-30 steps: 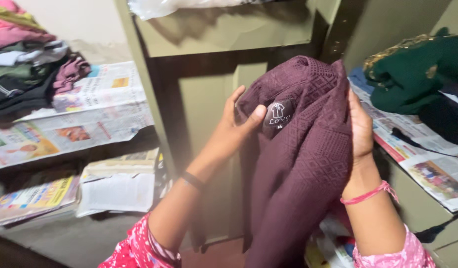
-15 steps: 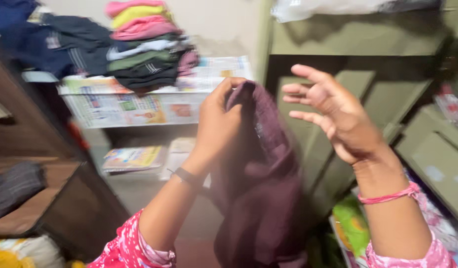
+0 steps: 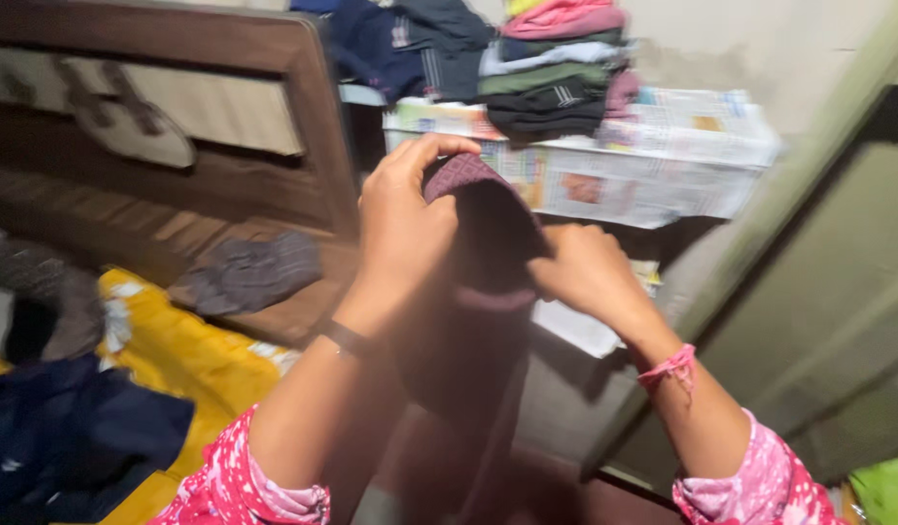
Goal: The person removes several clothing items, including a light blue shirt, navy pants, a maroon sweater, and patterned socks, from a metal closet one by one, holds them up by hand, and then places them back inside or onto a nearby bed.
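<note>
**Maroon garment, held at its top by both hands**

While it hangs in mid-air, the maroon knit garment point(image 3: 473, 292) serves as landmark. Left of it: wooden headboard point(image 3: 176, 146), yellow bedding point(image 3: 191, 355). At its upper left edge the left hand point(image 3: 402, 226) pinches the fabric; at its right edge the right hand point(image 3: 587, 272) closes on it. Above and right: a stack of folded clothes point(image 3: 551, 78).

left hand point(image 3: 402, 219), right hand point(image 3: 583, 272), gripping maroon garment point(image 3: 478, 292)
</note>
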